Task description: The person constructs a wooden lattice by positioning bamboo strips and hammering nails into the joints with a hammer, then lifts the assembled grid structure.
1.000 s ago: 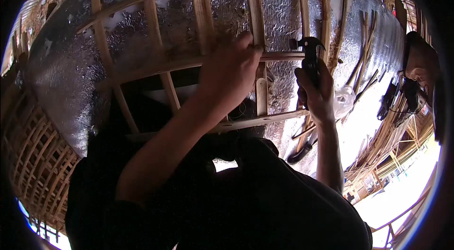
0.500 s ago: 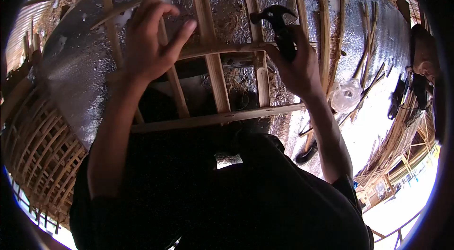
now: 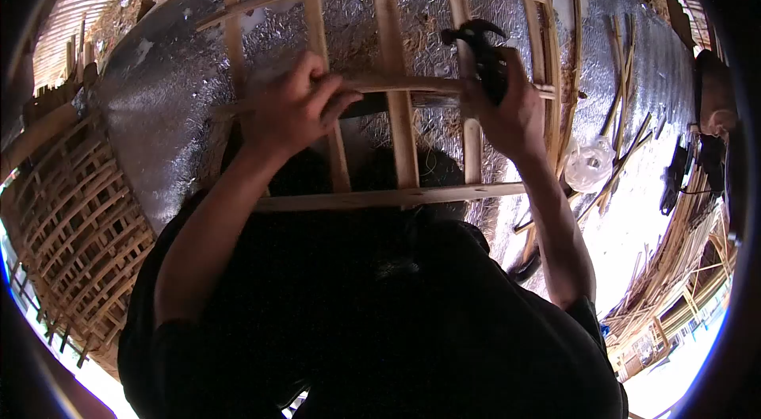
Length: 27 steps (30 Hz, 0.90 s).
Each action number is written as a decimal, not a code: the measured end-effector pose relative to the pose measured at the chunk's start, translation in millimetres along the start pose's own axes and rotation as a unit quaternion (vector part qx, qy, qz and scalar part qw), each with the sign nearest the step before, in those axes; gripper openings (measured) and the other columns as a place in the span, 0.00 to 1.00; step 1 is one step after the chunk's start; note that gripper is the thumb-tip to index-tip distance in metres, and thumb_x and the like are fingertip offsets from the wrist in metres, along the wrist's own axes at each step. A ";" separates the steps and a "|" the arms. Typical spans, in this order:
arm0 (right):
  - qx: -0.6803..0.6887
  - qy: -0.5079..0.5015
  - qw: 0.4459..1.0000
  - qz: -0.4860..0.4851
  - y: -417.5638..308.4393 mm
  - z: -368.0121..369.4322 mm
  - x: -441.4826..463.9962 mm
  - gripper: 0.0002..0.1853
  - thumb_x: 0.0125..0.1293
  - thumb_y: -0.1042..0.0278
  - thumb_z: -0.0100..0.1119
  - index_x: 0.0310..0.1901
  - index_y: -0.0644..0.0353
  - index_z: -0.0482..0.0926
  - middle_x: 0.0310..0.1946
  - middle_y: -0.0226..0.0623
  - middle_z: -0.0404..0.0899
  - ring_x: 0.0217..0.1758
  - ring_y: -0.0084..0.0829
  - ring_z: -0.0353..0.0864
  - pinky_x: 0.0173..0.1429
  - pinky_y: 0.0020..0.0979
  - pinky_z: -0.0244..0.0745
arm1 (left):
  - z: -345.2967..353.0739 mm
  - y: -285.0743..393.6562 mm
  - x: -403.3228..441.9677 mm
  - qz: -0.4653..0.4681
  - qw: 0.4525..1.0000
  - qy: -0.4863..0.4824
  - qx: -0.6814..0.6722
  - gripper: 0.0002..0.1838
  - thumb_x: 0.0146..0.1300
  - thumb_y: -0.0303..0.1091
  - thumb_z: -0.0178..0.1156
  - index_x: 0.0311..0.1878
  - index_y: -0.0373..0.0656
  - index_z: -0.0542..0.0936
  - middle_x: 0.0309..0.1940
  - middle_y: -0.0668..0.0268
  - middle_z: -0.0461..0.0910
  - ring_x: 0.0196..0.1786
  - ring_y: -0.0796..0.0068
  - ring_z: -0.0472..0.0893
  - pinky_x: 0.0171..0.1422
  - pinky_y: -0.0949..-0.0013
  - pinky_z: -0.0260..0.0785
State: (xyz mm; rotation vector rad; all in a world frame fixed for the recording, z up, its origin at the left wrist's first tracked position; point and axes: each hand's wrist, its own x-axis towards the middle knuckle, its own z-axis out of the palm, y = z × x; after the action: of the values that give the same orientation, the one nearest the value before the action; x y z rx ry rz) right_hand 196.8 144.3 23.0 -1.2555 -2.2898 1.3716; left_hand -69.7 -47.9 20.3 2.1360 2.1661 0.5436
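Note:
In the head view my right hand point(image 3: 511, 118) is closed round the dark handle of a claw hammer point(image 3: 480, 42), its head pointing up and away from me. The hammer is just above the right part of the middle cross slat point(image 3: 420, 84). My left hand point(image 3: 289, 110) lies over the left part of that slat, its fingers curled in and the thumb near the fingertips. What it pinches, if anything, is hidden. Both hands are over a lattice of light wooden or bamboo strips point(image 3: 403, 137), with another cross strip point(image 3: 388, 198) close to my body.
Silvery foil sheeting point(image 3: 151, 133) lies under the lattice. On the right are a clear plastic bag or container point(image 3: 588, 165) and loose sticks point(image 3: 622, 62). A woven slatted panel point(image 3: 75, 221) stands at left. Part of another person point(image 3: 717, 102) shows at the right edge.
My left hand has come down onto the middle slat and its spread fingers have curled shut. The view has shifted, so the lattice appears farther right. The hammer stays in my right hand.

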 end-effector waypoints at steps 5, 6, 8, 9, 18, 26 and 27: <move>-0.078 0.098 0.988 -0.091 32.9 -3.3 -23.9 0.28 0.70 0.56 0.72 0.63 0.59 0.71 0.35 0.41 0.84 0.35 0.36 0.86 0.40 0.40 0.79 | 29.6 17.6 -7.8 0.005 0.999 0.006 -0.046 0.19 0.68 0.53 0.71 0.38 0.45 0.85 0.40 0.69 0.70 0.31 0.77 0.79 0.30 0.68 0.77; -0.061 0.083 0.993 -0.058 30.7 -2.5 -27.5 0.28 0.70 0.57 0.72 0.63 0.59 0.71 0.35 0.42 0.84 0.35 0.37 0.86 0.40 0.40 0.79 | 36.9 18.5 -9.7 -0.002 0.998 0.004 -0.064 0.19 0.69 0.53 0.70 0.39 0.44 0.85 0.41 0.68 0.70 0.31 0.75 0.79 0.31 0.66 0.77; -0.082 0.078 0.992 -0.052 31.4 -2.2 -38.7 0.27 0.70 0.58 0.72 0.62 0.61 0.71 0.36 0.45 0.85 0.35 0.40 0.87 0.41 0.42 0.80 | 51.9 13.9 -10.6 0.004 0.995 0.016 -0.101 0.19 0.70 0.52 0.69 0.40 0.44 0.86 0.42 0.67 0.70 0.32 0.74 0.79 0.32 0.64 0.77; -0.097 0.084 0.991 -0.047 25.5 -2.3 -45.1 0.27 0.70 0.59 0.71 0.62 0.61 0.71 0.36 0.46 0.85 0.36 0.41 0.88 0.40 0.42 0.80 | 55.9 12.1 -11.8 0.005 0.993 0.021 -0.120 0.18 0.70 0.52 0.69 0.40 0.44 0.86 0.42 0.67 0.70 0.32 0.74 0.79 0.32 0.63 0.77; -0.237 -0.056 0.941 -0.236 -66.4 -18.7 -75.5 0.28 0.69 0.79 0.62 0.71 0.62 0.73 0.44 0.54 0.85 0.42 0.49 0.90 0.45 0.43 0.87 | 58.0 8.0 -11.5 0.006 0.988 0.021 -0.153 0.17 0.69 0.52 0.69 0.40 0.46 0.84 0.44 0.71 0.72 0.32 0.73 0.80 0.34 0.63 0.77; -0.334 -0.074 0.916 -0.210 -80.5 -2.2 -79.3 0.28 0.70 0.77 0.62 0.72 0.58 0.72 0.37 0.43 0.80 0.33 0.40 0.87 0.31 0.40 0.83 | 64.7 7.5 -10.1 0.002 0.987 0.025 -0.157 0.16 0.68 0.50 0.71 0.40 0.45 0.85 0.46 0.71 0.75 0.30 0.74 0.82 0.29 0.63 0.76; -0.311 -0.054 0.918 -0.238 -82.8 -4.1 -82.0 0.27 0.72 0.73 0.62 0.72 0.57 0.72 0.36 0.40 0.78 0.32 0.39 0.86 0.30 0.39 0.82 | 65.1 8.2 -10.4 0.003 0.987 0.026 -0.160 0.16 0.68 0.50 0.71 0.39 0.45 0.85 0.46 0.71 0.75 0.29 0.74 0.82 0.29 0.63 0.76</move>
State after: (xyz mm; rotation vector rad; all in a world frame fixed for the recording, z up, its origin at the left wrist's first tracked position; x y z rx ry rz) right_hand 203.2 68.4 111.2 -0.6505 -2.9690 0.5709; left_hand -43.3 -44.5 -40.5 1.9761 1.9385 0.8892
